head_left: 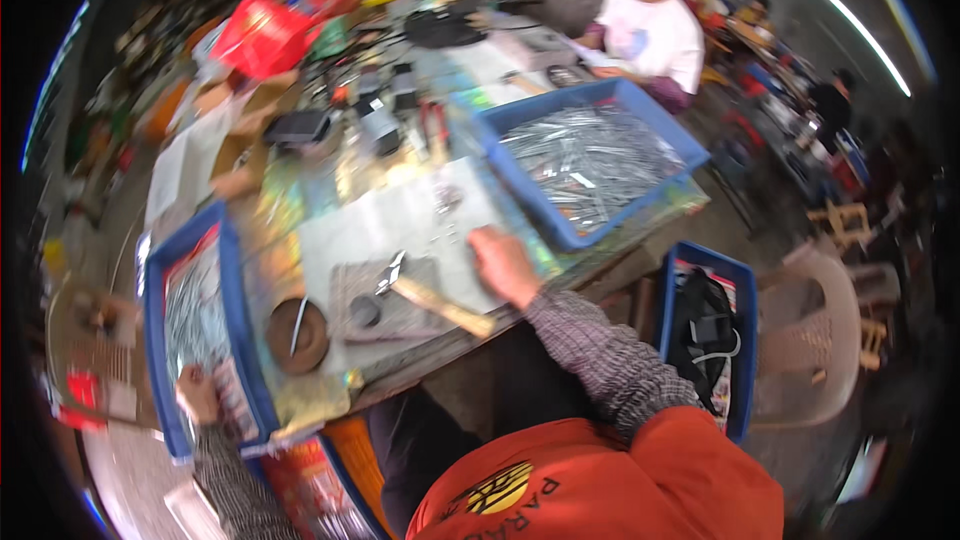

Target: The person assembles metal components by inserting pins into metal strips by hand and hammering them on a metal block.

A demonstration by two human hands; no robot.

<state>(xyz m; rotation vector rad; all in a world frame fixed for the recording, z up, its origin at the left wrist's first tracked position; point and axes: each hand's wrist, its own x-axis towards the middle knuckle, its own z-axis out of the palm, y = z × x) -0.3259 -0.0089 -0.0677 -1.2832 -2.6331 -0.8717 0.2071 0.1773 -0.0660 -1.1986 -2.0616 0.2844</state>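
Observation:
My left hand (197, 395) is closed at the near end of a long blue tray (232, 285) of thin metal rods (195, 305). What its fingers hold, if anything, is hidden. Over the right part of a white sheet (365, 225) is my right hand (505, 265), its blurred fingers curled together; I cannot make out anything in them. A hammer (440, 307) with a wooden handle lies between the hands, its head on a grey square block (412, 285). On that block sits a small dark disc (365, 311). Beside it, a thin metal rod (298, 327) lies across a round brown dish (312, 348).
A large blue tray (615, 95) heaped with metal rods stands at the back right. Small metal bits (447, 202) lie on the sheet. Red-handled pliers (434, 125) and dark boxes are farther back. Another blue tray (748, 340) and a plastic chair (815, 330) are at the right; a person (655, 35) sits opposite.

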